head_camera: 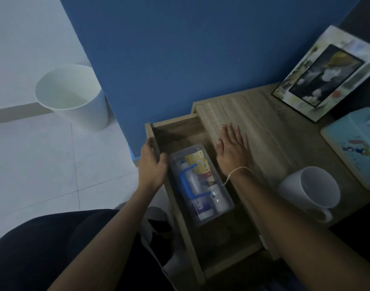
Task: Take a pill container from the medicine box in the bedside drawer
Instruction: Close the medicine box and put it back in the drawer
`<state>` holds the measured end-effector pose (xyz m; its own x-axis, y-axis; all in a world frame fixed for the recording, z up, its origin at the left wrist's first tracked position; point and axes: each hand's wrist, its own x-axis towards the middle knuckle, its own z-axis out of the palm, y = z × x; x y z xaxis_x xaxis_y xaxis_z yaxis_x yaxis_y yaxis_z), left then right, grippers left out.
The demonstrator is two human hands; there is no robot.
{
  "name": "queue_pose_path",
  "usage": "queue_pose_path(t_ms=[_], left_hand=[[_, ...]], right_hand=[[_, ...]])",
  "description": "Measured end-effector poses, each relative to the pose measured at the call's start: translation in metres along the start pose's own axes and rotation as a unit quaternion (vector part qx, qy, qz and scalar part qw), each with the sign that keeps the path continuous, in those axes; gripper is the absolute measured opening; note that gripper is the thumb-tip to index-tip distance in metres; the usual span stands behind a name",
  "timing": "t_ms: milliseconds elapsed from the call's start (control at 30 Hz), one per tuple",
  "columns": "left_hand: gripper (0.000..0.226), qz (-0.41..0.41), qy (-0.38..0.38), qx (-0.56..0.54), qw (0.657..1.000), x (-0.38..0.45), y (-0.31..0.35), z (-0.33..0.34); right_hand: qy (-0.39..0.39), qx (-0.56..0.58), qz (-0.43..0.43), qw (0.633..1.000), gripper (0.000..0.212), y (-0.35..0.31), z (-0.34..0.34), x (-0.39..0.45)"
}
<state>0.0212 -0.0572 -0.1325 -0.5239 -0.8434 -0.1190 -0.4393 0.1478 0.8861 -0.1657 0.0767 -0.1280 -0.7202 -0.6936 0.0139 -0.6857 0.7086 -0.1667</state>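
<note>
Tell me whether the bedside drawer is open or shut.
Open. The drawer is pulled out from the bedside table, its inside exposed with the clear medicine box in it. The left hand grips its front edge.

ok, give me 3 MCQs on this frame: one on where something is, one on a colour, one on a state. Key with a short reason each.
1. Where is the clear medicine box?
A. On the bedside tabletop
B. Inside the open drawer
C. On the floor by the bin

2. What colour is the handle on the medicine box lid?
A. Blue
B. Red
C. Yellow

3. What is the right hand doing?
A. Gripping a pill container
B. Holding the mug
C. Lying flat, palm down, on the tabletop

Key:
1. B, the box lies in the drawer, which is pulled out, with the left hand gripping the drawer's front edge.
2. A, a blue handle runs across the clear lid.
3. C, the fingers are spread on the wooden tabletop with nothing held; the white mug stands apart, nearer the person.
</note>
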Motion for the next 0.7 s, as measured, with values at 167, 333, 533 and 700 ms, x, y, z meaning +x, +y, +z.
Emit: queue_pose_path(t_ms=[167, 333, 533, 700], left_hand=[[0.048, -0.015, -0.015, -0.016, 1.0, -0.004, 0.008, 0.01], [0.058, -0.018, -0.062, -0.06, 0.996, -0.001, 0.017, 0.019], [0.06, -0.039, -0.099, -0.09, 0.99, 0.005, 0.028, 0.044], [0.069, -0.012, -0.128, -0.034, 0.991, 0.009, 0.029, 0.062]], right_hand=[[0.01, 0.004, -0.001, 1.0, 0.055, -0.003, -0.002, -0.001], [0.011, 0.004, -0.005, 1.0, 0.055, -0.002, -0.001, -0.003], [0.008, -0.007, -0.009, 1.0, 0.056, -0.003, -0.001, -0.002], [0.007, -0.008, -0.011, 1.0, 0.058, -0.001, -0.001, -0.003]])
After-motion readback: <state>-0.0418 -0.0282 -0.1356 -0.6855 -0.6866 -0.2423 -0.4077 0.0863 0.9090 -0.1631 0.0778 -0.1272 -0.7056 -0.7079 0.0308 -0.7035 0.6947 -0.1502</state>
